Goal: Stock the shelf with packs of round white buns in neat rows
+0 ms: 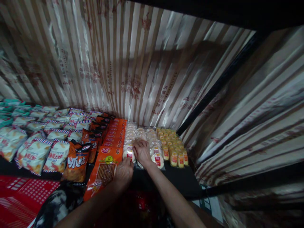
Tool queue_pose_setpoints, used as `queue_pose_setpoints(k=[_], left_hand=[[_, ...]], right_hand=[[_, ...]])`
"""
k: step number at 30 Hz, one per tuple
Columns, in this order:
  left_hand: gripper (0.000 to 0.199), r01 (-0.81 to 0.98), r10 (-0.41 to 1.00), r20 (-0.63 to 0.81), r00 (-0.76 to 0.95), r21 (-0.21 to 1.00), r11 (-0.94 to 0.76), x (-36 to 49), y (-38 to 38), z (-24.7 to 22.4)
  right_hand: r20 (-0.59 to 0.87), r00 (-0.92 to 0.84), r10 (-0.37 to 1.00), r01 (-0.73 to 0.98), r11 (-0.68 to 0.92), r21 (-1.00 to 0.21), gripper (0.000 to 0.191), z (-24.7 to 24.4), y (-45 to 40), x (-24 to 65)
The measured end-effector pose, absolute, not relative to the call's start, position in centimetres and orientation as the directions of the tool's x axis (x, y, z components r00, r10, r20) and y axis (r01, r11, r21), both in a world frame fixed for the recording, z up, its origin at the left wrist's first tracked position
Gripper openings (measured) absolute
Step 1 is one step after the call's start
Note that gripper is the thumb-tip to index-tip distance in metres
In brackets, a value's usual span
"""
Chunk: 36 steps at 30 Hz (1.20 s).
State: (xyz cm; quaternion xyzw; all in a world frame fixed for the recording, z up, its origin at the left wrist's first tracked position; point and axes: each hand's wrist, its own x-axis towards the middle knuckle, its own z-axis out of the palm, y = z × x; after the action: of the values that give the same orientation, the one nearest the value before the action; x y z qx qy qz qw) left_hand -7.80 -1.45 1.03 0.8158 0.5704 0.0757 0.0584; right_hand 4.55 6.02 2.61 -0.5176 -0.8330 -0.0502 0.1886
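Note:
My left hand (124, 172) is at the front of a row of clear packets holding white round cakes or crackers (129, 155). Its fingers are bent against the nearest packet, which has a red label. My right hand (142, 152) lies over the front of that row and the one beside it, fingers curled down at the packet's right edge and partly hidden. To the right of this hand is another row of white round packets (157, 160). Flat orange bags (104, 171) with a window of brown sticks overlap in a line beside my left hand.
Small yellow packets (174, 158) stand at the right end of the black shelf (171, 177). Brown-orange snack bags (75, 161) and white bags (55, 155) fill the left side. A red basket (21, 202) is below. Striped sheeting (133, 63) hangs behind, with a black post (220, 84) at right.

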Motion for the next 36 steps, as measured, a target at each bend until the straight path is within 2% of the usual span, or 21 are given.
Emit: queue_pose_setpoints(k=[5,11,14,17,22,36], left_hand=[[0.034,0.932,0.942,0.043,0.332,0.139,-0.334,-7.8,-1.8,1.0],[0.035,0.920,0.934,0.091,0.345,0.165,-0.355,-7.8,-2.1,0.7],[0.036,0.919,0.933,0.080,0.351,0.162,-0.360,-7.8,-2.3,0.7],[0.039,0.926,0.941,0.071,0.331,0.165,-0.339,-7.6,-2.3,0.8],[0.040,0.919,0.938,0.105,0.331,0.190,-0.346,-7.5,-2.6,1.0],[0.041,0.909,0.912,0.078,0.403,0.085,-0.409,-7.8,-4.1,0.0]], right_hand=[[0.452,-0.349,0.821,0.843,0.486,-0.231,0.023,2.3,3.0,4.1],[0.431,-0.263,0.863,0.803,0.443,-0.399,0.034,-0.7,-1.2,3.8],[0.407,-0.232,0.884,0.797,0.412,-0.441,0.041,-2.5,-2.1,3.9],[0.381,-0.241,0.893,0.788,0.409,-0.460,0.046,-3.4,-2.1,4.0],[0.364,-0.251,0.897,0.777,0.411,-0.477,0.046,-3.4,-2.0,3.8],[0.363,-0.233,0.902,0.793,0.392,-0.467,0.044,-3.5,-2.4,3.6]])
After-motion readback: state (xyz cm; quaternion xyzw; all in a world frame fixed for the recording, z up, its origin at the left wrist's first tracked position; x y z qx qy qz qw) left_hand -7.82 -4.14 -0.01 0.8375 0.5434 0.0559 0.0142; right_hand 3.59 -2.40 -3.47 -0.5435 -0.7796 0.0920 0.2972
